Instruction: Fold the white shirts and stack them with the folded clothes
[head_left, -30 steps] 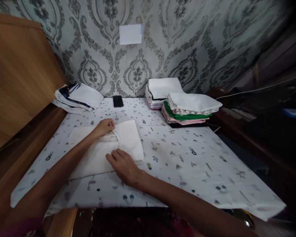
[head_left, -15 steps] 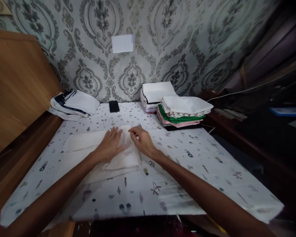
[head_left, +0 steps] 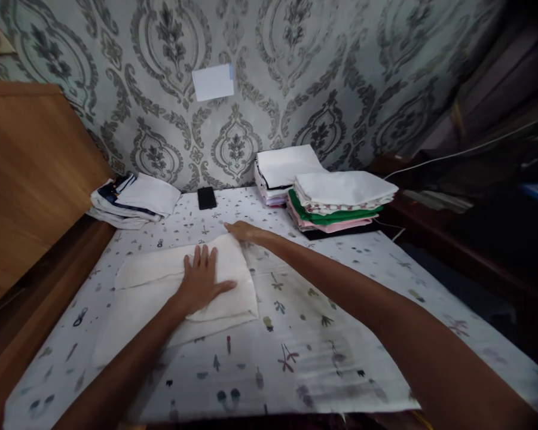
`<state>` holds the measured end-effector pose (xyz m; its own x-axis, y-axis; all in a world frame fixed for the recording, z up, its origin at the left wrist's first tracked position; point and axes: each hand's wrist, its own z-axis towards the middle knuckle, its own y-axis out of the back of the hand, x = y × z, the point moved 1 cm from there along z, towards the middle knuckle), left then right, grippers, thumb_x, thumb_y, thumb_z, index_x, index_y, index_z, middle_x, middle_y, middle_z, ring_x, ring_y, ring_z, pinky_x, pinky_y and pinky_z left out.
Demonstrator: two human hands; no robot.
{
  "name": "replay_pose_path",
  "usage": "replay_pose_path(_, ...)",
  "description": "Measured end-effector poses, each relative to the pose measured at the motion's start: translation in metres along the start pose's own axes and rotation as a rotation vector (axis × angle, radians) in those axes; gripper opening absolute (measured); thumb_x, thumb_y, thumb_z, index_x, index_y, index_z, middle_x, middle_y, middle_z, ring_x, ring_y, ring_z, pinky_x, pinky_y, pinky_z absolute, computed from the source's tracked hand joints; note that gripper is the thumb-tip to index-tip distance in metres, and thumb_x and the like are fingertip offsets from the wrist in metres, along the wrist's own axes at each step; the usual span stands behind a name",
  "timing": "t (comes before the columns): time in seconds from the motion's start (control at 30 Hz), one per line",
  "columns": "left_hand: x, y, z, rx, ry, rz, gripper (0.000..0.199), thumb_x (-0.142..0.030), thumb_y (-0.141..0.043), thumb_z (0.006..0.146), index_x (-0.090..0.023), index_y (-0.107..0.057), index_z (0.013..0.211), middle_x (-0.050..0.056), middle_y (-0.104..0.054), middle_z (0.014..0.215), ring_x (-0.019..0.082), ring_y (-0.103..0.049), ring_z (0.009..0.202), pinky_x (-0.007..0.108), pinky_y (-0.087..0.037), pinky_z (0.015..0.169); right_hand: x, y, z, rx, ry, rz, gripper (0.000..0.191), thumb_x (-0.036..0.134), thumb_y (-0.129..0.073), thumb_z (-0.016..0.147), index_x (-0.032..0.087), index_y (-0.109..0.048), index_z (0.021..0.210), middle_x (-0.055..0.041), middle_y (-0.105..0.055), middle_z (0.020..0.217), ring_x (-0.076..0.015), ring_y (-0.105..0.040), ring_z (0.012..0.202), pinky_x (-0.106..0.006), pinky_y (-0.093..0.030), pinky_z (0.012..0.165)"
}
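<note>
A white cloth (head_left: 161, 286), partly folded, lies on the patterned table cover (head_left: 323, 310) in front of me. My left hand (head_left: 200, 280) rests flat on the cloth's folded right part, fingers spread. My right hand (head_left: 242, 232) reaches across to the cloth's far right corner and touches its edge; whether it pinches the cloth I cannot tell.
Two stacks of folded cloths (head_left: 336, 200) stand at the back right, white on top with green and pink below. Another pile of folded cloths (head_left: 134, 200) sits at the back left. A black phone (head_left: 207, 197) lies by the wall. A wooden panel (head_left: 31, 179) rises at the left.
My right hand went from the cloth's near edge to its far right corner. My left hand moved from the far edge down onto the folded part and lies flat there.
</note>
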<state>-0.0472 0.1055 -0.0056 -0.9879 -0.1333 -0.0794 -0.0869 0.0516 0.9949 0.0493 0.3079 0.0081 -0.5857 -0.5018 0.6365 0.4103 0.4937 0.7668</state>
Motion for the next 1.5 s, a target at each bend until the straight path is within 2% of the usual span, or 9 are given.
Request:
replay_pose_path(0.23, 0.002, -0.006, 0.001, -0.037, -0.008, 0.025, 0.100, -0.079, -0.033, 0.084, -0.011, -0.022, 0.156, 0.024, -0.014, 0.163, 0.042, -0.008, 0.151, 0.065, -0.015, 0.115, -0.005, -0.003, -0.002, -0.081, 0.008, -0.080, 0.055, 0.059, -0.046, 0.096, 0.016, -0.062, 0.066, -0.0088, -0.069, 0.072, -0.0208, -0.063, 0.075, -0.027, -0.039, 0.067)
replay_pose_path(0.5, -0.001, 0.000, -0.002, 0.022, 0.007, 0.019, 0.099, -0.077, -0.032, 0.087, -0.007, -0.020, 0.156, 0.025, -0.010, 0.163, 0.042, -0.004, 0.151, 0.066, -0.013, 0.115, 0.004, 0.004, -0.022, -0.145, 0.011, -0.120, 0.037, 0.035, -0.043, 0.100, 0.014, -0.062, 0.076, -0.0081, -0.065, 0.082, -0.0196, -0.058, 0.083, -0.027, -0.037, 0.074)
replay_pose_path(0.6, 0.003, -0.001, -0.002, 0.003, -0.005, -0.008, 0.097, -0.077, -0.030, 0.087, -0.009, -0.020, 0.156, 0.024, -0.011, 0.164, 0.041, -0.005, 0.151, 0.067, -0.013, 0.115, 0.000, 0.007, -0.069, -0.244, 0.064, -0.095, 0.026, 0.027, -0.038, 0.100, 0.014, -0.061, 0.099, -0.0093, -0.063, 0.100, -0.0185, -0.055, 0.092, -0.028, -0.038, 0.082)
replay_pose_path(0.7, 0.007, 0.006, -0.003, -0.007, -0.002, -0.049, 0.090, -0.073, -0.028, 0.090, -0.013, -0.022, 0.156, 0.022, -0.014, 0.164, 0.041, -0.008, 0.151, 0.067, -0.012, 0.115, -0.001, -0.003, -0.147, -0.361, 0.317, -0.074, 0.026, 0.027, -0.036, 0.100, 0.016, -0.059, 0.105, -0.0095, -0.060, 0.103, -0.0182, -0.054, 0.088, -0.030, -0.042, 0.081)
replay_pose_path(0.8, 0.004, 0.020, -0.002, -0.041, -0.039, -0.086, 0.080, -0.067, -0.023, 0.095, -0.014, -0.024, 0.155, 0.020, -0.018, 0.164, 0.037, -0.011, 0.152, 0.065, -0.007, 0.117, 0.007, -0.027, -0.223, -0.265, 0.534, -0.274, 0.029, 0.026, -0.035, 0.101, 0.017, -0.063, 0.098, -0.0080, -0.060, 0.088, -0.0197, -0.055, 0.082, -0.032, -0.044, 0.072)
replay_pose_path(0.87, -0.004, 0.027, 0.002, -0.071, -0.113, -0.097, 0.075, -0.062, -0.019, 0.098, -0.014, -0.026, 0.155, 0.019, -0.022, 0.163, 0.032, -0.012, 0.153, 0.060, -0.003, 0.120, 0.018, -0.044, -0.254, -0.182, 0.581, -0.383, 0.030, 0.026, -0.035, 0.102, 0.017, -0.063, 0.110, -0.0076, -0.062, 0.086, -0.0199, -0.056, 0.079, -0.032, -0.044, 0.066)
replay_pose_path(1.0, -0.021, 0.018, 0.012, -0.017, -0.214, -0.132, 0.075, -0.062, -0.020, 0.098, -0.013, -0.025, 0.155, 0.018, -0.020, 0.164, 0.031, -0.012, 0.153, 0.055, -0.010, 0.121, 0.042, -0.061, -0.262, -0.043, 0.389, -0.541, 0.037, 0.035, -0.045, 0.100, 0.014, -0.053, 0.130, -0.0131, -0.066, 0.103, -0.0231, -0.061, 0.081, -0.033, -0.046, 0.061)
replay_pose_path(1.23, -0.029, -0.004, 0.014, -0.052, -0.195, -0.047, 0.076, -0.064, -0.028, 0.097, -0.015, -0.027, 0.155, 0.018, -0.019, 0.164, 0.035, -0.011, 0.152, 0.058, -0.012, 0.120, 0.055, -0.055, -0.253, 0.112, 0.072, -0.622, 0.037, 0.044, -0.050, 0.098, 0.011, -0.059, 0.113, -0.0150, -0.068, 0.095, -0.0277, -0.066, 0.080, -0.037, -0.049, 0.063)
replay_pose_path(1.5, -0.028, -0.005, 0.014, -0.054, -0.180, -0.044, 0.078, -0.066, -0.029, 0.095, -0.015, -0.029, 0.154, 0.019, -0.019, 0.164, 0.037, -0.010, 0.152, 0.060, -0.012, 0.120, 0.046, -0.058, -0.264, 0.051, 0.041, -0.645, 0.028, 0.037, -0.053, 0.097, 0.013, -0.061, 0.106, -0.0139, -0.070, 0.089, -0.0283, -0.067, 0.076, -0.036, -0.046, 0.060)
